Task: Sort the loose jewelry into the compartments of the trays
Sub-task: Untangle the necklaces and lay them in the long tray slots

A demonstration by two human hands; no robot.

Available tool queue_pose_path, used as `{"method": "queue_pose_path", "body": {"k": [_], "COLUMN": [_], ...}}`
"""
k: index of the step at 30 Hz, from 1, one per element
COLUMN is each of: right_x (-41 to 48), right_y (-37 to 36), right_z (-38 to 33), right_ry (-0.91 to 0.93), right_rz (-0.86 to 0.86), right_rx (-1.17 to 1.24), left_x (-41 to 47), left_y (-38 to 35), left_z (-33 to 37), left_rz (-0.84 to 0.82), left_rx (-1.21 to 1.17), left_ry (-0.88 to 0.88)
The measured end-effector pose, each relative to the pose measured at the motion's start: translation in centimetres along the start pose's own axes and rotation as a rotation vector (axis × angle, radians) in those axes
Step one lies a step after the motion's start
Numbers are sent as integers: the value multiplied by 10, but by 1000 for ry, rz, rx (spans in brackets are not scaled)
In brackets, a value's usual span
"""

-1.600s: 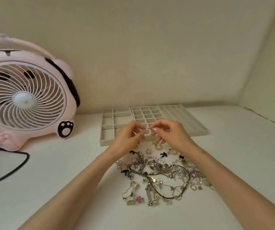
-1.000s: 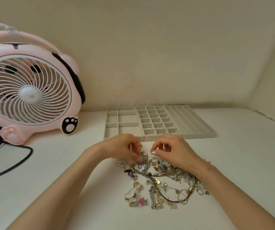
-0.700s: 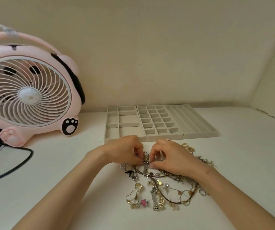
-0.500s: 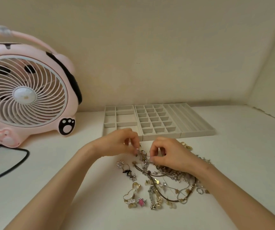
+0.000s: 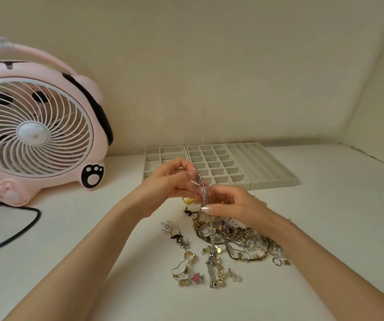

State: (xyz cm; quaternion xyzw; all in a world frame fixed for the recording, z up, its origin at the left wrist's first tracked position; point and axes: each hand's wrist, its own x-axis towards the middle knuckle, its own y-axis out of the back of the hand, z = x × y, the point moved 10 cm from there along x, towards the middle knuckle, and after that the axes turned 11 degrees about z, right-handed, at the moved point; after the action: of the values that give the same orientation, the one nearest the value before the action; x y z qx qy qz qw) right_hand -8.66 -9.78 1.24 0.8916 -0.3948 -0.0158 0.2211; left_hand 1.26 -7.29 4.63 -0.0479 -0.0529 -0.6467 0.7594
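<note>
Currently I am pinching a silver chain between my left hand, at its top, and my right hand, lower down. Both are clamped on it above the jewelry pile, which is lying mid-tabletop. The trays are sitting toward the back edge. I am judging this the separating step. The next move calls for freeing the chain untangled and choosing a long compartment.

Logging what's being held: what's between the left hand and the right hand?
Head view: a silver chain. The left hand pinches its top end; the right hand holds its lower end.
</note>
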Motion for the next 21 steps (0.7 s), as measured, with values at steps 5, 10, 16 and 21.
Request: {"method": "queue_pose_path", "body": {"k": [5, 10, 16, 21], "right_x": [2, 0, 1, 1], "right_y": [15, 25, 33, 43], "right_z": [-5, -13, -12, -7], "right_ry": [24, 35, -4, -56], "right_rz": [125, 126, 137, 137], "right_rx": [81, 283, 359, 399], "left_x": [3, 7, 9, 7], "left_y": [1, 6, 18, 14], "left_z": [1, -5, -3, -5], "left_rz": [-7, 17, 135, 110], "left_rx": [-257, -273, -311, -225], "left_ry": [51, 51, 23, 18]}}
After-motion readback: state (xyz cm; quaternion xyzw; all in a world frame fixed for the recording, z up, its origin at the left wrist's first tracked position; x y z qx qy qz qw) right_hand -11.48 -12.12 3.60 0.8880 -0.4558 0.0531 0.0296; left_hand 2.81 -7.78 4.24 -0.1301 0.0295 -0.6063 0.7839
